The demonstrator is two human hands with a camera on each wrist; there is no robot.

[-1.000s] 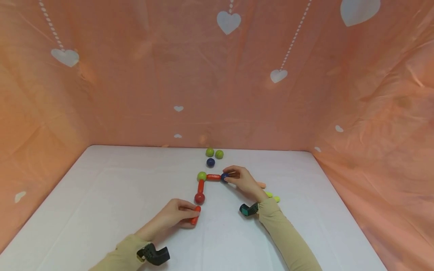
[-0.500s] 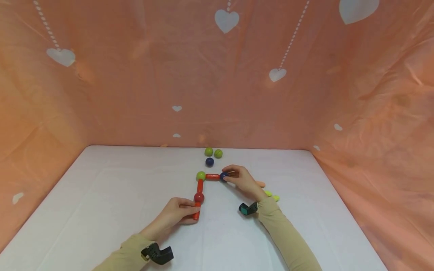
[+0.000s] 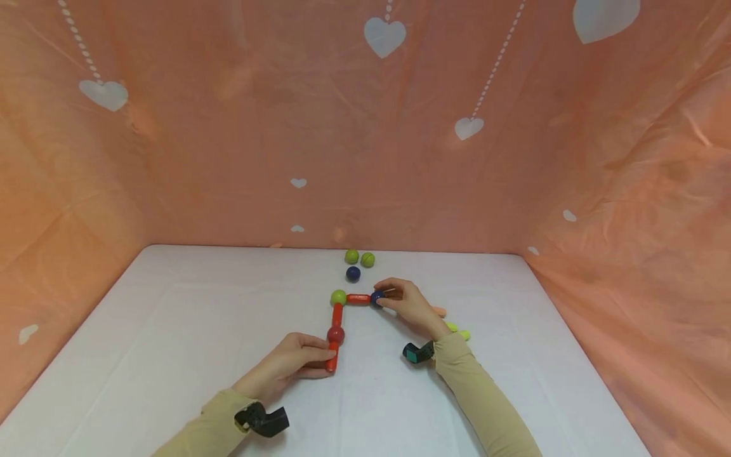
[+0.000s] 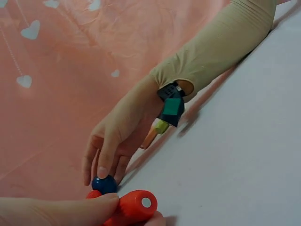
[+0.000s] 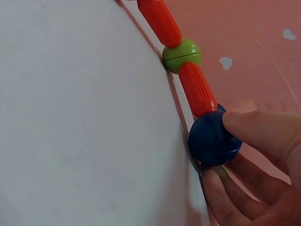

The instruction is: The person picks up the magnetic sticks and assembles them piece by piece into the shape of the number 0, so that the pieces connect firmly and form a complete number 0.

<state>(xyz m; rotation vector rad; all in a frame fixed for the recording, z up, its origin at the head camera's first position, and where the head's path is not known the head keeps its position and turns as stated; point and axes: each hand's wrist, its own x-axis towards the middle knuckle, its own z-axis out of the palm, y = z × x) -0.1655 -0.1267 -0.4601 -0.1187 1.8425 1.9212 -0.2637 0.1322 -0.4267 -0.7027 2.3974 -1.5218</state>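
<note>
In the head view, my left hand pinches a red stick between thumb and fingers. The stick's far end meets a red ball. From that ball a second red stick runs to a green ball, where a third red stick goes off to the right. My right hand pinches the dark blue ball at this stick's end. A silvery disc marks the near end of the held stick in the left wrist view. My right palm partly hides the blue ball in the head view.
Behind the joined pieces sit two green balls and a loose blue ball. Beside my right wrist lie an orange stick and yellow-green sticks, partly covered by the arm. Pink cloth with hearts surrounds the white table.
My left hand has moved the red stick slightly forward, from just short of the red ball to touching it, and the stick lines up straighter. My right hand stays on the blue ball.
</note>
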